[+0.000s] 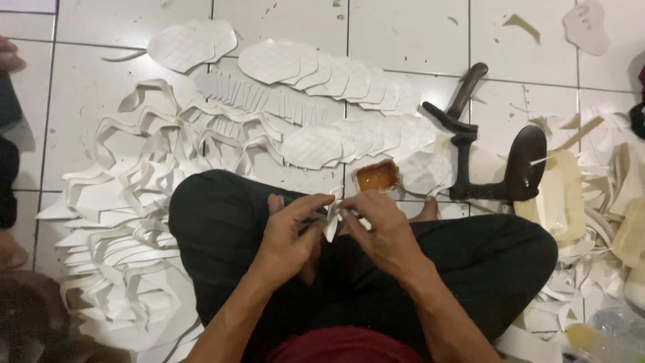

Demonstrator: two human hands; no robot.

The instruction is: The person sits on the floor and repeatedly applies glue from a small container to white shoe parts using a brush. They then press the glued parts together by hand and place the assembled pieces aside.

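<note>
Closest to the camera, the person sits cross-legged on the tiled floor point(403, 33) in dark trousers, and both hands meet over the lap. The left hand point(292, 232) and right hand point(379, 225) are each pinched narrowly on the same small white cut piece point(331, 218), fingertips of both touching it, so neither hand is nearer than the other. The piece stands between them with its long axis running roughly up and down in the view, its lower tip pointing toward the lap. Just beyond the right hand, touching distance away on the floor, sits a small rectangular dish of amber glue point(376, 176). To the right of that stands a dark iron shoe last stand point(500, 165), with a pale yellowish tray point(557, 195) and scattered white offcuts point(605, 222) beside it. On the left side lie stacks of white strap-shaped cutouts point(141, 202). Farther off, rows of overlapping white quilted oval pieces point(322, 74) fan across the tiles. At the far left edge, part of another person point(8, 134) shows.
</note>
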